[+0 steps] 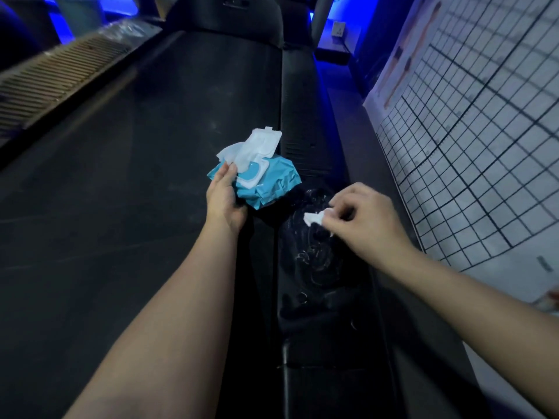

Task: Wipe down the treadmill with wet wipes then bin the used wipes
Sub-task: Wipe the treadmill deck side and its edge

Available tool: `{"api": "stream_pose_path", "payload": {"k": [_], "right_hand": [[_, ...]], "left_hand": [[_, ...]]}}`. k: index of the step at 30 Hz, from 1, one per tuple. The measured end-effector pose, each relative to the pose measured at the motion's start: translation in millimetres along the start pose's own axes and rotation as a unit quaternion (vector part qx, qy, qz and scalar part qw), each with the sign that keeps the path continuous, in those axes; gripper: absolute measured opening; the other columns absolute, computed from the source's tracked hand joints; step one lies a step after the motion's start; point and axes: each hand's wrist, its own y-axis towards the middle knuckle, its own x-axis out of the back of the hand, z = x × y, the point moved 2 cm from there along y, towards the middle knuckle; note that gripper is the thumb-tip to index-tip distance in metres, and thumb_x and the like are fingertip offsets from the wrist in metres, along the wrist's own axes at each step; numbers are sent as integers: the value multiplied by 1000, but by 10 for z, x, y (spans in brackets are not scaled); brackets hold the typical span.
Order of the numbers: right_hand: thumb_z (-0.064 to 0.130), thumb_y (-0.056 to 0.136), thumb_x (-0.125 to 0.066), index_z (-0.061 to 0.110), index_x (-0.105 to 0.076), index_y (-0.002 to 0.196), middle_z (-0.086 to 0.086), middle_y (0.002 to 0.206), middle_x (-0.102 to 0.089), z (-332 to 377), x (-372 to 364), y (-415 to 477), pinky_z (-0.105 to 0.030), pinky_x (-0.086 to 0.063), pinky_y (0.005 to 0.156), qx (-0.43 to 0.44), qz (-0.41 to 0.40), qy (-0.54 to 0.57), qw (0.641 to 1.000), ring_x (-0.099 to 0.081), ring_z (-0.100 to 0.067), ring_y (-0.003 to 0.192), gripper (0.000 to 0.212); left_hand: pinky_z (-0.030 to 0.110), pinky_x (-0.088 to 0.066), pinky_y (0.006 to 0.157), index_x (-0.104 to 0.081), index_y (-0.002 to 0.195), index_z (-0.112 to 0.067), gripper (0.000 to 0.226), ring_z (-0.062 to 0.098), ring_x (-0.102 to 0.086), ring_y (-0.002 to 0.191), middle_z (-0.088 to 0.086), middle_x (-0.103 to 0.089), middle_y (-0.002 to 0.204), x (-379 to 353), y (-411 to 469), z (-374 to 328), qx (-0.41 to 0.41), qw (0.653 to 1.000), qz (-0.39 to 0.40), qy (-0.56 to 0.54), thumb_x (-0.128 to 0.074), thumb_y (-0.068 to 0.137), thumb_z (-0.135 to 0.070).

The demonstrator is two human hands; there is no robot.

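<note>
The treadmill's dark belt (145, 164) runs from the bottom left toward the top middle, with a black side rail (305, 122) along its right edge. My left hand (223, 198) grips a blue pack of wet wipes (269, 182) over the belt's right edge. The pack's white lid (260, 143) stands flipped open and a white wipe (230, 152) sticks out. My right hand (360, 219) pinches a small crumpled white wipe (313, 219) just above a black plastic bag (314, 261) that lies on the side rail.
A white wall chart with a black grid (472, 146) fills the right side. A ribbed beige panel (51, 77) sits at the upper left beside the belt. Blue light glows at the far end, near a wall socket (338, 28).
</note>
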Motion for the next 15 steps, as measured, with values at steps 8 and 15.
{"api": "stream_pose_path", "payload": {"k": [8,15], "right_hand": [[16,96,-67,-5,-72,97,-23,91,-75,252,-229,234,-29,-61,57,-282,99,358,885,-74,-20,70,21],[7,90,-72,-4,-75,89,-18,78,-75,1055,-781,648,-30,-62,62,-248,165,368,881,-75,-29,75,11]], "left_hand": [[60,-60,92,-69,110,-23,20,31,-76,101,13,-73,124,-7,-118,-693,-72,992,-104,-27,-66,102,-5],[36,-63,81,-67,113,-19,16,19,-73,93,6,-73,112,213,-245,-2012,-272,941,-195,56,-63,103,-6]]}}
